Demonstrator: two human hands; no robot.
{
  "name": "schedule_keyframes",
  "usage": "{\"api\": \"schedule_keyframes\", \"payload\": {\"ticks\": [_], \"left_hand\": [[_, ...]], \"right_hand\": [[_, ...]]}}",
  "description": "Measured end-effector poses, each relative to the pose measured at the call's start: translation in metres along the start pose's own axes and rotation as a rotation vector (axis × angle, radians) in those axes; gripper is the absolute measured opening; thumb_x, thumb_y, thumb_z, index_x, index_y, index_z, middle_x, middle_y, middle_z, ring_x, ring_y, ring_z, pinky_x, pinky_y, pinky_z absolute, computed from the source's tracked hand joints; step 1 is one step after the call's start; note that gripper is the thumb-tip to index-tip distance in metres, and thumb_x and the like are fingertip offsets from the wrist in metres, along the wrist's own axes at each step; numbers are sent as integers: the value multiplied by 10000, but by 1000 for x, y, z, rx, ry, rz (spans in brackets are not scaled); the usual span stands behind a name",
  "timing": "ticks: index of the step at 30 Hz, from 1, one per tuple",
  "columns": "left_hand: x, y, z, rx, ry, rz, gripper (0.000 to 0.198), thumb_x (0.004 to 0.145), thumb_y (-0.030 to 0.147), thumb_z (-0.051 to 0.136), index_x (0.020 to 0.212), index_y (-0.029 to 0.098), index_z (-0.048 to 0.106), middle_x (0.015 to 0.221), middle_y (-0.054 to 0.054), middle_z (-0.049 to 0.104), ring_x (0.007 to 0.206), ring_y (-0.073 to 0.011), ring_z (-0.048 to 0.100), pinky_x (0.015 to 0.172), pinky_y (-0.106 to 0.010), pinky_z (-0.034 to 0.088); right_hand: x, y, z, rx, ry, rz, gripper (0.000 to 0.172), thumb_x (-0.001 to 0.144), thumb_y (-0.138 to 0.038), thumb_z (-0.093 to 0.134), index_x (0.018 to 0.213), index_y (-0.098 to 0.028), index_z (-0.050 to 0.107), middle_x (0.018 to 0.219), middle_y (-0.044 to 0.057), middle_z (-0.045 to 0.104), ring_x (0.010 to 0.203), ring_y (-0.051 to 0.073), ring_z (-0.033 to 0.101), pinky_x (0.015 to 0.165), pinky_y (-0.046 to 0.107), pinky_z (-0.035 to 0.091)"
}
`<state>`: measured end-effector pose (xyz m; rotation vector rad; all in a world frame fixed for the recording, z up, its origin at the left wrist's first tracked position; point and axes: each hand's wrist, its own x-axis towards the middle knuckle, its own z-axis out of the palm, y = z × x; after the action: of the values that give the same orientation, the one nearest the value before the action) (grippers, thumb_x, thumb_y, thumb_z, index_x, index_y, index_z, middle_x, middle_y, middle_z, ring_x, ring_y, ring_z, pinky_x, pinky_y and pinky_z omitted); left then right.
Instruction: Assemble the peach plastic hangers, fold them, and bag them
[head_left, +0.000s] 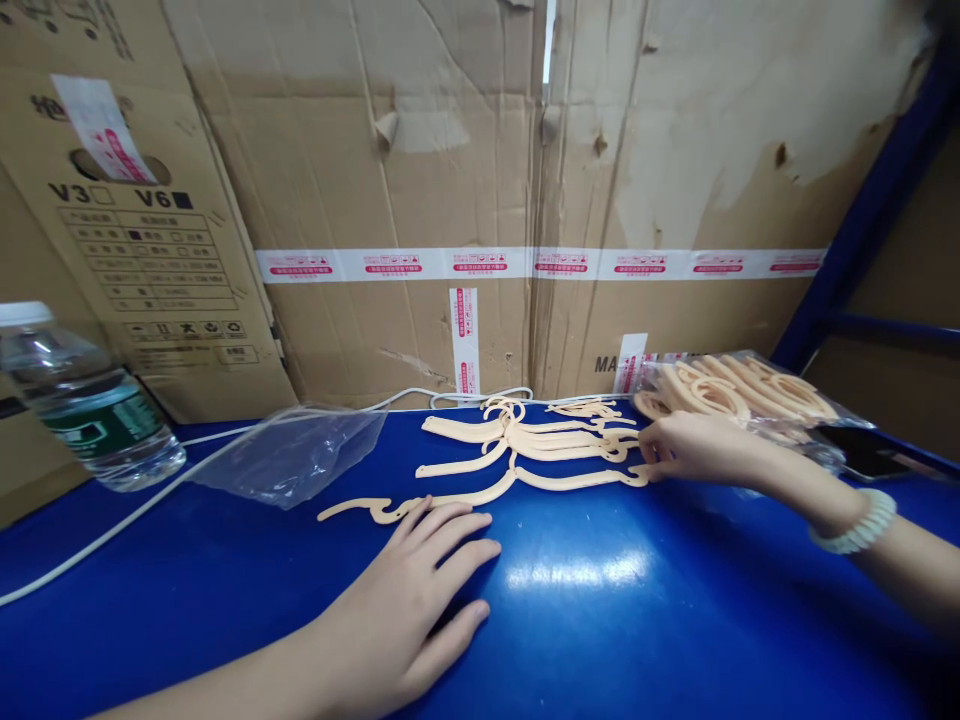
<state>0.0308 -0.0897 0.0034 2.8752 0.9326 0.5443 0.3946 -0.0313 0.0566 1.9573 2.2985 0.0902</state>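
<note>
Beige plastic folding clothes hangers (577, 482) lie spread on the blue table, their arms stretched left and right with small hook-shaped pieces at the ends. My left hand (424, 590) is open, palm down and fingers spread, at the nearest hanger's left arm; a fingertip seems to touch it. A loose-looking curved piece (352, 507) extends left from there. At the right end of that same hanger, my right hand (679, 450) pinches the hook-shaped end piece between thumb and fingers. More small beige pieces (589, 408) lie behind the hangers.
Clear bags of beige hangers (750, 385) sit at the right, beside a dark phone (866, 455). An empty-looking plastic bag (292, 455), a white cable (97, 545) and a water bottle (97, 415) are at the left. Cardboard (397, 200) walls the back of the blue table (570, 650).
</note>
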Motion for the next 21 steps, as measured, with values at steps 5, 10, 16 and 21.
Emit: {"api": "schedule_keyframes", "payload": {"ticks": [5, 10, 16, 21], "left_hand": [[0, 0, 1, 5, 43, 57, 354, 910, 210, 520, 1259, 258, 555, 1316, -83, 611, 1265, -309, 500, 1113, -592, 321], [3, -1, -5, -21, 16, 164, 351, 904, 151, 499, 1241, 231, 557, 1294, -93, 625, 1227, -288, 533, 1069, -486, 423], [6, -1, -11, -60, -32, 186, 326, 895, 118, 493, 1204, 198, 560, 1268, -103, 633, 1176, -257, 572, 1012, -408, 492], [6, -2, -10, -101, -31, 171, 325, 892, 131, 509, 1200, 221, 564, 1266, -93, 630, 1168, -251, 573, 1012, -392, 487]], "right_hand": [[-1, 5, 2, 5, 53, -35, 81, 732, -281, 671, 677, -232, 705, 703, 40, 712, 643, 216, 660, 511, 270, 362], [5, 4, 4, 10, 186, -95, 189, 857, -229, 528, 818, -208, 713, 790, 76, 723, 724, 234, 667, 606, 302, 445], [29, -6, 8, 32, 303, -223, 317, 868, -95, 447, 1068, -150, 686, 1100, 135, 690, 1054, 272, 603, 924, 387, 459], [61, -3, 5, 59, 311, -299, 390, 803, -2, 469, 1076, -147, 708, 1161, 146, 676, 1161, 277, 547, 957, 391, 455]]}}
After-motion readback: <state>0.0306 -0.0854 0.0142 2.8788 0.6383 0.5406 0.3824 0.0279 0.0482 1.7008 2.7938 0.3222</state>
